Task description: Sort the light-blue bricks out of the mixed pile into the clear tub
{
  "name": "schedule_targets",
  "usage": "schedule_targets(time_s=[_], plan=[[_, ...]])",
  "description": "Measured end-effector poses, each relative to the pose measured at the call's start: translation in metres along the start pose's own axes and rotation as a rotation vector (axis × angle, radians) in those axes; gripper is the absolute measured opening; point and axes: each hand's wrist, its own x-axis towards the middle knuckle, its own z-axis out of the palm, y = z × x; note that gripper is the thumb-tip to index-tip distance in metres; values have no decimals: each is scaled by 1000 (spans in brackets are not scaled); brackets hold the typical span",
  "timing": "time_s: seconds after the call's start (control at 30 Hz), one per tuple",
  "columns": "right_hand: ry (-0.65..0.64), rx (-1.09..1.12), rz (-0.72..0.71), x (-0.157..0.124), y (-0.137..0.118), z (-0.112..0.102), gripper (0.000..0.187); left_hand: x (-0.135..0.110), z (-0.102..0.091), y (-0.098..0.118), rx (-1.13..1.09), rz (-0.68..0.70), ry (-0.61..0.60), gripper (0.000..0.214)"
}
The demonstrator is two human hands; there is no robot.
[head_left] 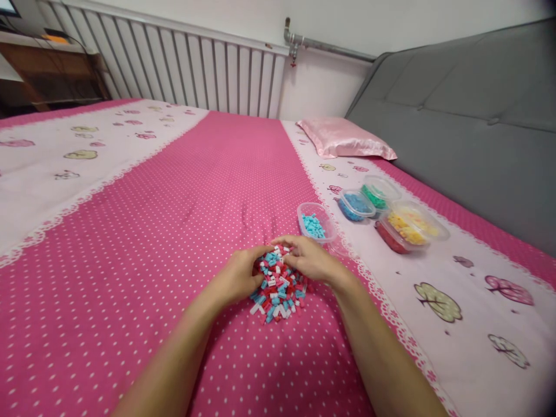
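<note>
A mixed pile of small toy building bricks [278, 289] in red, pink, white and light blue lies on the pink dotted bedspread. Around its left side curves my left hand [243, 272], thumb and fingers apart and touching the bricks. My right hand [310, 258] reaches over the pile's far right edge, its fingers bent and its thumb apart from them. Neither hand visibly grips a brick, though the fingertips are partly hidden among the pieces. Just beyond the right hand stands a clear plastic container [332, 233] with light-blue bricks [313, 226] in it.
To the right are containers of blue bricks [356, 204], green bricks [373, 196] and yellow bricks [406, 227], the last on top of a red-filled container [393, 240]. A pink pillow [347, 138] lies by the grey headboard [460, 98]. A white radiator [195, 63] lines the wall.
</note>
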Motion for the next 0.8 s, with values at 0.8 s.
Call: schedule_targets(time_s=[0.8], plan=[[39, -175, -67, -5, -20, -2, 33, -4, -13, 2, 49, -48, 105, 46]])
